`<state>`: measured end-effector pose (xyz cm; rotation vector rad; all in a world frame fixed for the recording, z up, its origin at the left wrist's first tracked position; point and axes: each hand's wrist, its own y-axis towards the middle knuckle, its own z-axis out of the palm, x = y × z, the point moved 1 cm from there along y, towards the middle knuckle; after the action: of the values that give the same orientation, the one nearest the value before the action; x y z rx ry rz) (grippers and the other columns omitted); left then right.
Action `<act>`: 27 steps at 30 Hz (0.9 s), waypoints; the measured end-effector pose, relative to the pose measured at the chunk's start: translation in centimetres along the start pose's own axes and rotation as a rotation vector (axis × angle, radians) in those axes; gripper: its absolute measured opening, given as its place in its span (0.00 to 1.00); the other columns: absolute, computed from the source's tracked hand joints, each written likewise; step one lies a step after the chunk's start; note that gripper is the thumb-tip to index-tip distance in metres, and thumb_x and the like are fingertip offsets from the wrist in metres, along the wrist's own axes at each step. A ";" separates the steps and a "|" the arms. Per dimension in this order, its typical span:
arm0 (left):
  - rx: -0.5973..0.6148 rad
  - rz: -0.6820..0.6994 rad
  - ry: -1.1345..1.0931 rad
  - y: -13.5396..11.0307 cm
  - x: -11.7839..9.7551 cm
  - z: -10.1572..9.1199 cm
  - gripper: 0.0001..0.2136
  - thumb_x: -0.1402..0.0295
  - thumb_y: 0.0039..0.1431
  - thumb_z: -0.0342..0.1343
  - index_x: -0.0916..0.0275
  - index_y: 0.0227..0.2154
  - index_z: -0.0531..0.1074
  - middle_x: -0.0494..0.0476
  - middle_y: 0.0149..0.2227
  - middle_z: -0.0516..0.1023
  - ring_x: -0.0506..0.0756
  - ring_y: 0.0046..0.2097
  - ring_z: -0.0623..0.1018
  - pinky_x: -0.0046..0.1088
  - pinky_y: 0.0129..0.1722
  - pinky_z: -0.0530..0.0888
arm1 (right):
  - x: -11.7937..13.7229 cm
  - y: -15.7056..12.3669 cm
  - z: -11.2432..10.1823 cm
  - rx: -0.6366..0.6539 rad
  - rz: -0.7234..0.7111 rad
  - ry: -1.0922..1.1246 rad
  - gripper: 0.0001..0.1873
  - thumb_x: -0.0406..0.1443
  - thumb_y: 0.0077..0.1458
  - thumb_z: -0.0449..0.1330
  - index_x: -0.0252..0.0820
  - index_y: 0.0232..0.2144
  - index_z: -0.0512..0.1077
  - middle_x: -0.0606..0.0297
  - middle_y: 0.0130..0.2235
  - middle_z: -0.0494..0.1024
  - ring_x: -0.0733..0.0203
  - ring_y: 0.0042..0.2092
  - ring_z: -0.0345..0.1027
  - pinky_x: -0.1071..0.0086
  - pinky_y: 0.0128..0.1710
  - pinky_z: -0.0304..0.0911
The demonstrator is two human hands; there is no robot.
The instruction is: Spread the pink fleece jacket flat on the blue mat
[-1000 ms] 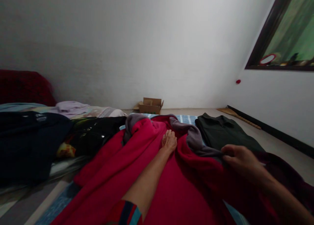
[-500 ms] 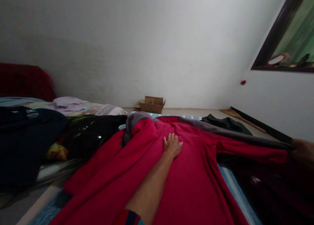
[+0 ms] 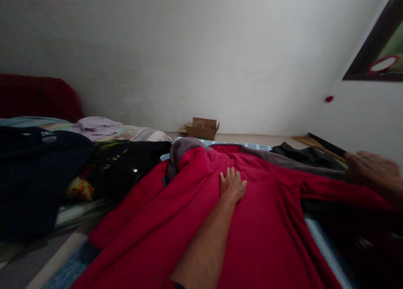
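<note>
Sleeve [image 3: 327, 186] newly outstretched, clamped in right hand [image 3: 373, 168]; left hand [image 3: 233, 185] flat on garment [image 3: 253, 226]; carton print [image 3: 201, 137] illegible.

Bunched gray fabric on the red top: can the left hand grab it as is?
Probably yes: the left hand lies flat on the red top, near the bunched gray fabric, with nothing standing between.

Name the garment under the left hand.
The red garment with grey trim, spread centrally; the left hand rests on it, not on the dark clothes.
</note>
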<state>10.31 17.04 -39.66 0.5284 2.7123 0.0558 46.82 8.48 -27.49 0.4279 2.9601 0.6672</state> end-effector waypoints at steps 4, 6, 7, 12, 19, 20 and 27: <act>0.044 -0.023 0.043 0.1 -0.1 0.0 0.26 0.56 0.60 0.40 0.65 0.58 0.58 0.66 0.64 0.52 0.62 0.65 0.48 0.52 0.60 0.46 | 13.8 1.9 0.6 0.203 -0.174 0.016 0.14 0.27 0.52 0.50 0.33 0.36 0.73 0.44 0.43 0.73 0.45 0.49 0.65 0.60 0.42 0.57; 0.039 -0.018 0.050 0.1 -0.1 0.1 0.26 0.56 0.60 0.40 0.65 0.57 0.58 0.64 0.64 0.52 0.61 0.65 0.48 0.52 0.60 0.46 | 19.0 3.2 1.8 0.239 -0.242 0.071 0.17 0.28 0.54 0.48 0.31 0.43 0.71 0.48 0.46 0.72 0.51 0.51 0.64 0.65 0.45 0.56; 0.030 -0.013 0.047 0.1 -0.1 0.2 0.26 0.56 0.60 0.40 0.65 0.57 0.59 0.64 0.64 0.53 0.61 0.65 0.49 0.52 0.60 0.46 | 21.0 3.9 2.7 0.253 -0.256 0.089 0.18 0.28 0.55 0.47 0.31 0.46 0.70 0.50 0.47 0.72 0.53 0.51 0.63 0.66 0.46 0.55; 0.020 -0.011 0.013 -0.1 -0.1 0.2 0.25 0.57 0.60 0.41 0.66 0.56 0.60 0.66 0.63 0.53 0.61 0.65 0.48 0.51 0.61 0.45 | 26.9 7.8 7.0 0.317 -0.221 0.132 0.22 0.31 0.54 0.52 0.35 0.52 0.66 0.52 0.50 0.71 0.51 0.52 0.63 0.65 0.48 0.58; -0.002 0.022 -0.026 -0.4 -0.1 0.3 0.25 0.58 0.59 0.44 0.66 0.55 0.61 0.67 0.62 0.55 0.64 0.64 0.50 0.51 0.61 0.46 | 31.8 10.2 10.0 0.441 -0.259 0.182 0.32 0.28 0.54 0.50 0.35 0.61 0.51 0.54 0.48 0.73 0.60 0.40 0.72 0.71 0.39 0.63; 0.002 0.020 -0.026 -0.4 0.0 0.3 0.25 0.58 0.59 0.44 0.66 0.55 0.61 0.67 0.62 0.55 0.64 0.64 0.50 0.51 0.61 0.46 | 32.2 10.2 10.3 0.461 -0.263 0.177 0.32 0.28 0.54 0.50 0.35 0.61 0.51 0.56 0.44 0.76 0.61 0.37 0.72 0.72 0.37 0.64; -0.035 0.019 -0.010 -0.4 0.1 0.2 0.20 0.64 0.59 0.45 0.63 0.54 0.63 0.62 0.60 0.60 0.62 0.63 0.54 0.51 0.60 0.51 | 33.3 9.6 11.4 0.425 -0.252 0.049 0.19 0.33 0.51 0.58 0.35 0.47 0.71 0.48 0.47 0.74 0.49 0.48 0.69 0.65 0.43 0.63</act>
<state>10.18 16.68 -39.89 0.5430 2.6917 0.1048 18.86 31.03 -34.14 0.0548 3.1170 0.0195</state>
